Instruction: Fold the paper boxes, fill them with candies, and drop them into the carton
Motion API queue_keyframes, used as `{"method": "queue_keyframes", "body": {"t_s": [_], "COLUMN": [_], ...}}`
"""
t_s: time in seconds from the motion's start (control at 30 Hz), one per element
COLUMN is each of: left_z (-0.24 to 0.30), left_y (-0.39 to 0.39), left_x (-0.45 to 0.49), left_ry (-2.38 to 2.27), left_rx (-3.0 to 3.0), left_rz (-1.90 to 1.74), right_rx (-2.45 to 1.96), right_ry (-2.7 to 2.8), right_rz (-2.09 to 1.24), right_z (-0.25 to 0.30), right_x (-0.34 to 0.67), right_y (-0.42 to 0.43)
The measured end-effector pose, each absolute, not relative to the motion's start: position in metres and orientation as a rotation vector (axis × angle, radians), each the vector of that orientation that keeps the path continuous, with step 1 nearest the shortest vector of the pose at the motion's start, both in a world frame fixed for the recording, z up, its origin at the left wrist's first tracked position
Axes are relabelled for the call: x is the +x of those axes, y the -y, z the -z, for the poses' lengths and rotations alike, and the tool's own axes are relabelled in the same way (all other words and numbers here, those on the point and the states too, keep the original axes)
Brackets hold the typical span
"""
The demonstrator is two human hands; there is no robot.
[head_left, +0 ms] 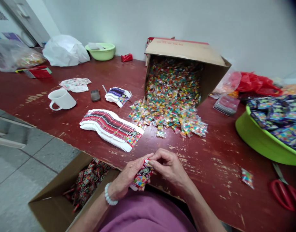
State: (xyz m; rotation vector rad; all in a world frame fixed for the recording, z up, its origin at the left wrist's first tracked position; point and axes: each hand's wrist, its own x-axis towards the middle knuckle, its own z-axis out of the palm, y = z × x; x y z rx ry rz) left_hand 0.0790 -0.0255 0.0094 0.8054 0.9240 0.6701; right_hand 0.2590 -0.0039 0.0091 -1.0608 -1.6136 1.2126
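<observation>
My left hand (126,178) wears a beaded bracelet and is wrapped round a small red printed candy box (143,175) at the table's front edge. My right hand (171,166) pinches the top end of the same box between thumb and fingers; whether a flap or something else is in that pinch I cannot tell. Beyond my hands lies a fanned stack of flat red cartons (109,127). Clear candy packets (169,119) spill onto the table from a tipped cardboard box (186,50). Below the edge at left, an open carton (45,209) holds many red filled boxes (90,177).
Scissors (284,190) and a single candy packet (247,178) lie at right, below a green basin (244,135) of dark blue packs. A white mug (62,99), a purple carton stack (117,96) and a cloth (75,85) sit at left. A pale green bowl (103,54) stands behind.
</observation>
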Motion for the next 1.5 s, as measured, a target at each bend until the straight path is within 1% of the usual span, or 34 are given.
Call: {"method": "queue_keyframes", "body": {"t_s": [0.07,0.23,0.3,0.4,0.47,0.63,0.93,1.03,1.13,1.17,1.23,1.27,1.37,1.5], "left_z": [-0.01,-0.009,-0.008,-0.004,-0.002,0.001,-0.002,-0.001,0.002,0.003,0.006,0.008,0.012,0.014], "left_y": [0.026,0.027,0.028,0.029,0.029,0.026,0.025,0.025,0.026,0.026,0.028,0.029,0.03,0.027], "left_x": [0.08,0.08,0.08,0.082,0.083,0.084,0.082,0.084,0.081,0.079,0.072,0.068,0.056,0.045], "left_ry": [-0.946,-1.08,-1.096,-1.112,-1.119,-1.047,-1.035,-1.041,-1.011,-0.993,-0.962,-0.952,-0.978,-1.097], "left_rx": [0.8,0.871,0.92,0.988,1.02,1.072,1.112,1.012,0.832,0.774,0.697,0.683,0.702,0.759], "left_rz": [-0.677,-0.728,-0.736,-0.774,-0.813,-0.83,-0.78,-0.819,-0.776,-0.747,-0.709,-0.711,-0.777,-0.895], "right_rx": [-1.096,-1.165,-1.123,-1.094,-1.116,-1.116,-1.031,-1.048,-1.1,-1.164,-1.382,-1.42,-1.478,-1.519], "right_ry": [1.558,1.482,1.511,1.579,1.629,1.621,1.925,1.921,1.879,1.857,1.851,1.847,1.844,1.796], "right_rz": [-1.295,-1.346,-1.269,-1.036,-0.946,-0.949,-0.738,-0.789,-0.907,-0.879,-0.58,-0.525,-0.488,-0.539], "right_z": [-0.01,-0.012,-0.008,0.001,0.005,0.001,-0.007,-0.005,0.007,0.014,0.029,0.037,0.056,0.067], "right_x": [0.259,0.255,0.252,0.248,0.246,0.249,0.252,0.253,0.261,0.265,0.274,0.277,0.283,0.284], "right_y": [0.004,0.011,0.016,0.023,0.024,0.017,0.019,0.016,-0.008,-0.02,-0.046,-0.058,-0.08,-0.077]}}
